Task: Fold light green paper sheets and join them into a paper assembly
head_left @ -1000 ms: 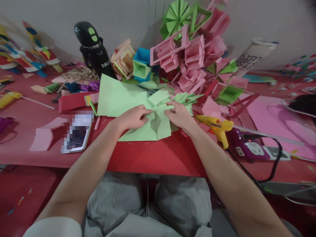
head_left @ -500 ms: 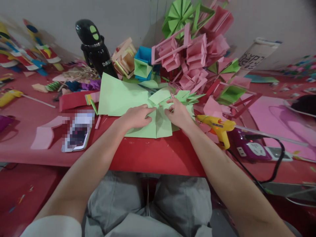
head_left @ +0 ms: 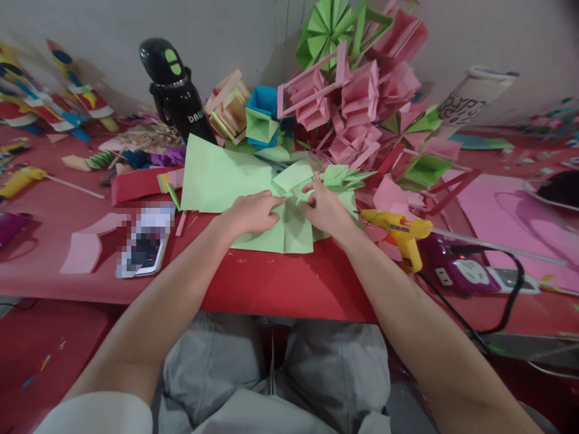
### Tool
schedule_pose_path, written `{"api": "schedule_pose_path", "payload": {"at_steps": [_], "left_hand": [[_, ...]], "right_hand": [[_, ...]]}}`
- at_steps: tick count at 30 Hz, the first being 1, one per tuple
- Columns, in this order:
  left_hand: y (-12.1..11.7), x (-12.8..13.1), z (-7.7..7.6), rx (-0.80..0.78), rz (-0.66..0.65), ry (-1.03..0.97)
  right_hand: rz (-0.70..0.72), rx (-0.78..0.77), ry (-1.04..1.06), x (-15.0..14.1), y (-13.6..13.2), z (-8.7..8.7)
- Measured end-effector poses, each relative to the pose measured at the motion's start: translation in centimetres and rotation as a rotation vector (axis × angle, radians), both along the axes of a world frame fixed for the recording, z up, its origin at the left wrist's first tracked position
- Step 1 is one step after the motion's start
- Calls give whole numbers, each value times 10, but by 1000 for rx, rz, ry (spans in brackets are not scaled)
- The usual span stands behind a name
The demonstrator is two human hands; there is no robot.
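A creased light green paper sheet (head_left: 295,232) lies near the front edge of the red table, a fold line running down its middle. On its left part rests my left hand (head_left: 259,211), index finger stretched along the paper and thumb apart. My right hand (head_left: 322,208) touches the right part, its index finger and thumb spread, the other fingers partly hidden. Neither hand visibly grips anything. Behind them lie a larger green sheet (head_left: 221,175), a small green piece (head_left: 294,175) and folded green paper points (head_left: 346,176).
Right of my hands lies a yellow glue gun (head_left: 400,232) beside a purple power strip (head_left: 461,265) with a black cord. A phone (head_left: 147,241) is on the left. Behind stand a black bottle (head_left: 178,90) and pink folded-paper shapes (head_left: 357,96).
Both hands stay on the green sheet in nearly the same pose. The sheet's front edge sits slightly further left; the whole view has shifted a little.
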State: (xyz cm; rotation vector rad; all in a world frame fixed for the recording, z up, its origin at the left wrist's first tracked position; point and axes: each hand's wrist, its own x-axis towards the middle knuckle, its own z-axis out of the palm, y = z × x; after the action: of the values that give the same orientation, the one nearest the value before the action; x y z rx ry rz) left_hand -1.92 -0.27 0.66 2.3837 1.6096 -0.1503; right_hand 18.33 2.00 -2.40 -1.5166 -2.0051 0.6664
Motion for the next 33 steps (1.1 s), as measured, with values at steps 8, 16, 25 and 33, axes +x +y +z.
{"api": "schedule_pose_path", "payload": {"at_steps": [8, 16, 25, 33], "left_hand": [[-1, 2, -2, 24, 8, 21], [-3, 4, 0, 34, 7, 27], [-4, 5, 1, 30, 16, 24], [-7, 5, 0, 39, 13, 12]], "right_hand": [[12, -3, -22, -1, -3, 2], [-17, -37, -127, -6, -7, 8], [-7, -29, -108, -5, -7, 9], [-18, -14, -59, -3, -5, 3]]}}
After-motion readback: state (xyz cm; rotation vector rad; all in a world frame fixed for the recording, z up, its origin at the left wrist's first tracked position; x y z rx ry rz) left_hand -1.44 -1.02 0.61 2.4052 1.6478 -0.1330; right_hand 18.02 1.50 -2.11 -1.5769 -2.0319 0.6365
